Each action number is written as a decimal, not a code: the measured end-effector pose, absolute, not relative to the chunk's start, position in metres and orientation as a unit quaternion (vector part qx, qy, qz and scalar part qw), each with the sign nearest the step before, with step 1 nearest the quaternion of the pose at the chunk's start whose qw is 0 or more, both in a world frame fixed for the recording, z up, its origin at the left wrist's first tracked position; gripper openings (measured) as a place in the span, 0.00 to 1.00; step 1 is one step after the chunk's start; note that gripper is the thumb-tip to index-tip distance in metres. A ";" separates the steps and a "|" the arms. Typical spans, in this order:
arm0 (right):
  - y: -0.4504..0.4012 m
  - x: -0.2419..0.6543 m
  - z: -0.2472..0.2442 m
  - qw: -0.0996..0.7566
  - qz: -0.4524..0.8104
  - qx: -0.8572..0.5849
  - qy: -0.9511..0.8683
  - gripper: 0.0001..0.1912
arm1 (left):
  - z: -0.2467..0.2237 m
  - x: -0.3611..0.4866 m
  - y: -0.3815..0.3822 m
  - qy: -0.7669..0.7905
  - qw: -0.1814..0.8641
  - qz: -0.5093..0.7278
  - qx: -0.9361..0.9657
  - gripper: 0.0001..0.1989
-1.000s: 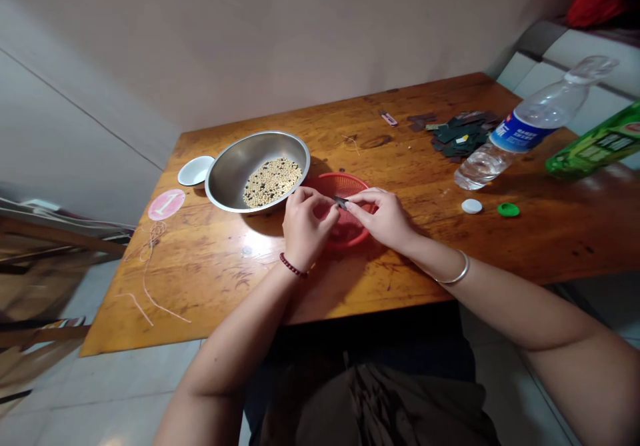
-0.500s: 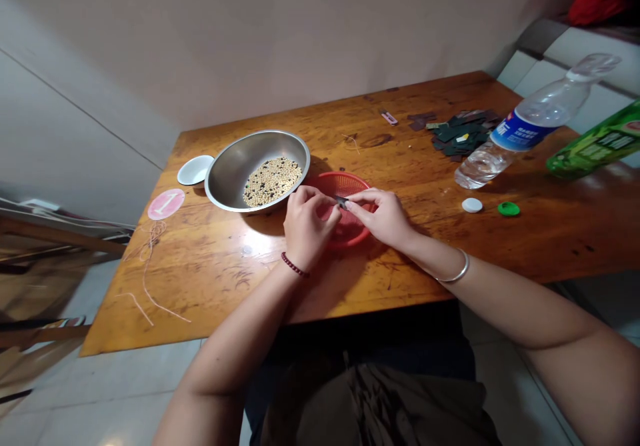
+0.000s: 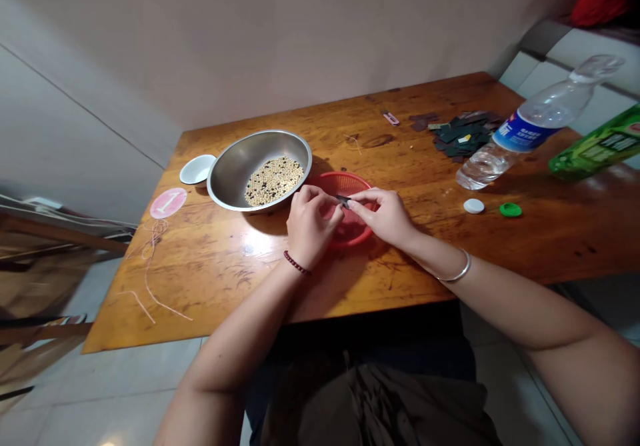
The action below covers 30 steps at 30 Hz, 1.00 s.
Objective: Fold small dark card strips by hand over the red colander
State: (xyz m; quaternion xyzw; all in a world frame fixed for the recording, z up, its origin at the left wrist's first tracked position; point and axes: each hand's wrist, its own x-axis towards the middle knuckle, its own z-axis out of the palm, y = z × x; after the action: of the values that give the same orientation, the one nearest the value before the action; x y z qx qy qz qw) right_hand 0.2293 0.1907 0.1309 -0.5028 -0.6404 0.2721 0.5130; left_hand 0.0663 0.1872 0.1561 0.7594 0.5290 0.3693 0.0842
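Over a red plastic basket point(image 3: 353, 236), both my hands meet at a small dark piece point(image 3: 344, 201). My left hand point(image 3: 313, 223) has its thumb and fingers pinched at the piece's left side. From the right, my right hand point(image 3: 385, 216) pinches the same piece between thumb and fingertips. Just left of the basket stands a steel bowl point(image 3: 225, 179) holding pale beads or beans mixed with dark ones. Fingers partly hide the dark piece, so its exact shape is unclear.
A small white bowl point(image 3: 197, 169), a pink number disc point(image 3: 169, 203) and loose string point(image 3: 150, 269) lie left. Dark green strips point(image 3: 465, 133) are piled at the back right, near a clear bottle point(image 3: 530, 126), a green bottle point(image 3: 600, 143), two caps and a pink cutter point(image 3: 391, 119).
The dark piece has shifted slightly between my fingertips, and more of it shows. Both hands stay over the basket; the whole view has moved a little.
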 end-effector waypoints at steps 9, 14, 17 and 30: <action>0.191 0.229 0.132 0.507 0.278 -0.494 -0.649 0.07 | 0.159 0.066 0.187 0.528 0.079 0.376 0.758 0.03; 0.190 0.230 0.134 0.500 0.247 -0.495 -0.666 0.06 | 0.158 0.066 0.187 0.513 0.083 0.372 0.769 0.02; 0.190 0.231 0.136 0.491 0.212 -0.498 -0.683 0.05 | 0.157 0.068 0.186 0.525 0.072 0.373 0.762 0.04; 0.188 0.229 0.137 0.493 0.186 -0.500 -0.688 0.03 | 0.158 0.066 0.186 0.536 0.049 0.396 0.744 0.04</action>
State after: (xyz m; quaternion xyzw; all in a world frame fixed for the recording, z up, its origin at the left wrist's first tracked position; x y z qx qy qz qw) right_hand 0.2293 0.1883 0.1373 -0.4996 -0.6877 0.1860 0.4928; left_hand 0.0663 0.1857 0.1580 0.7438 0.5360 0.3963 0.0488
